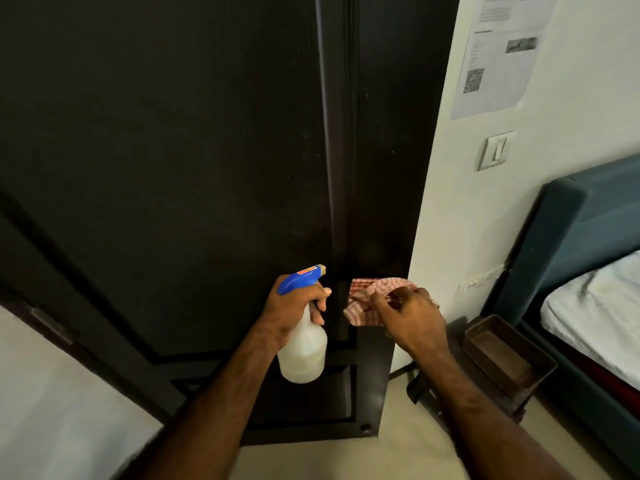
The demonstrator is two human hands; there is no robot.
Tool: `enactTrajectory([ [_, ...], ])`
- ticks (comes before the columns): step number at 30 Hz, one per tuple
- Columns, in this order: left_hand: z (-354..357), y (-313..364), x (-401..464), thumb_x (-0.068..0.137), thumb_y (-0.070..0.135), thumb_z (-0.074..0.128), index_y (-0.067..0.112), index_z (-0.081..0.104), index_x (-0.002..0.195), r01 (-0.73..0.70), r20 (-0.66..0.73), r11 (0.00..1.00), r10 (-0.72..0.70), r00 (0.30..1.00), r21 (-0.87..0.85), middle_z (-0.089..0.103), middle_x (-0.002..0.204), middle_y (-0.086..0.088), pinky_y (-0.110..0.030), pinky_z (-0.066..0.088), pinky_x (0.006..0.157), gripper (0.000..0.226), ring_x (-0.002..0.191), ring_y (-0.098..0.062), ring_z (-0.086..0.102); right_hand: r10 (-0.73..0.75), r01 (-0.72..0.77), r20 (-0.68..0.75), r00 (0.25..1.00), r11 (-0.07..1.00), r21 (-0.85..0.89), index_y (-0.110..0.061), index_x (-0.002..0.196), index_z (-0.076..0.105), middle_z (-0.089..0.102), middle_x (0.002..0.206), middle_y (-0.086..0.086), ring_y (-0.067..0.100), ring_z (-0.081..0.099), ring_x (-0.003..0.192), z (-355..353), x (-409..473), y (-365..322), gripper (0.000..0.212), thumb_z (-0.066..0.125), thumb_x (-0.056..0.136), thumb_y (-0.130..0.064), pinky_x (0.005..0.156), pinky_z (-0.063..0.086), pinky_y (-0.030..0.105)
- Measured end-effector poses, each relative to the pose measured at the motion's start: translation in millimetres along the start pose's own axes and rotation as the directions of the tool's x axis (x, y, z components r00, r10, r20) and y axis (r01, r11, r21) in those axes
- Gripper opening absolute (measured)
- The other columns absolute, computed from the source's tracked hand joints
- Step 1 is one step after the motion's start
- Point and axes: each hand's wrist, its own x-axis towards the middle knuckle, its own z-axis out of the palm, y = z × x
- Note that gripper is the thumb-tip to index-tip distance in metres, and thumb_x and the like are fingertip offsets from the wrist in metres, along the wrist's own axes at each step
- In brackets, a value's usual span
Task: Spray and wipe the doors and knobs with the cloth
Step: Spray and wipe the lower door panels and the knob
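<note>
The right hand (410, 318) presses the bunched checked cloth (363, 303) against the dark door (173, 168) straight ahead, its tall edge running upward, while the left hand (294, 306) just beside grips the spray bottle (304, 344)

Both forearms are reaching forward, bare. The left grip (294, 306) is curling its fingers closed in a hold; the right grip (412, 317) is pinching with bent fingers.

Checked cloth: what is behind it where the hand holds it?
The right hand holds the checked cloth against the dark door near its edge. Dark wood shows around it; whether a knob lies beneath is hidden.
</note>
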Motion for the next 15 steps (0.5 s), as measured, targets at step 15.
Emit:
enactTrajectory([
  [15,0.2,-27.7,24.4,0.094,0.004,0.069,-0.014,0.063,0.077,0.066,0.127,0.998,-0.068,0.989,0.025,0.061,0.068,-0.019,-0.032,0.062,0.077,0.025,0.05,-0.026,0.058,0.572,-0.258,0.054,0.818,0.281,0.924,-0.021,0.133,0.052,0.065,0.121,0.012,0.029,0.07,0.099,72.3,10.6,-49.1,0.05,0.079,0.093,-0.031,0.054,0.055,0.022],
])
